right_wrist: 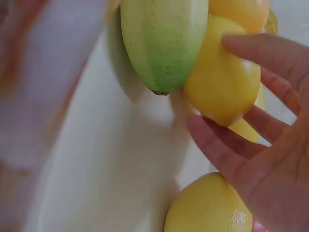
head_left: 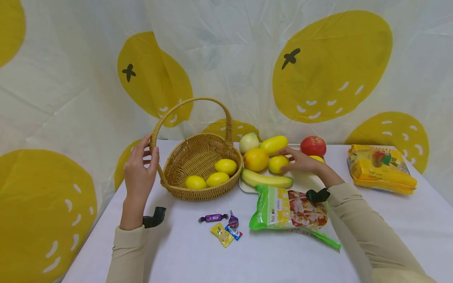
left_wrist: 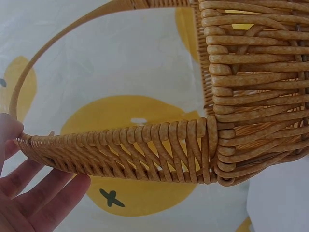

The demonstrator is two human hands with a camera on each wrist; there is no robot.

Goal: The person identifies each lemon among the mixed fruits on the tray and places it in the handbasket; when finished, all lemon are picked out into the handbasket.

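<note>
My left hand [head_left: 139, 167] holds the arched handle [head_left: 156, 133] of a wicker basket [head_left: 207, 192], thumb on one side and fingers on the other in the left wrist view. Inside the basket lie three lemons [head_left: 217, 179]. Over the plate, my right hand [head_left: 302, 160] reaches around another lemon [right_wrist: 224, 72]. Its fingers [right_wrist: 263, 48] are spread and fairly straight, one overlapping the lemon's upper side and another tip right at its lower end. A green-tipped banana [right_wrist: 166, 46] lies against that lemon, and one more lemon [right_wrist: 207, 208] sits below the hand.
The pale plate [head_left: 249, 189] also bears an orange [head_left: 256, 159], a yellow elongated fruit [head_left: 274, 144], a pale round one [head_left: 249, 142] and a red fruit [head_left: 313, 146]. In front lie a green-edged bag [head_left: 283, 208] and several candies [head_left: 222, 234]. A yellow package [head_left: 382, 169] stands right.
</note>
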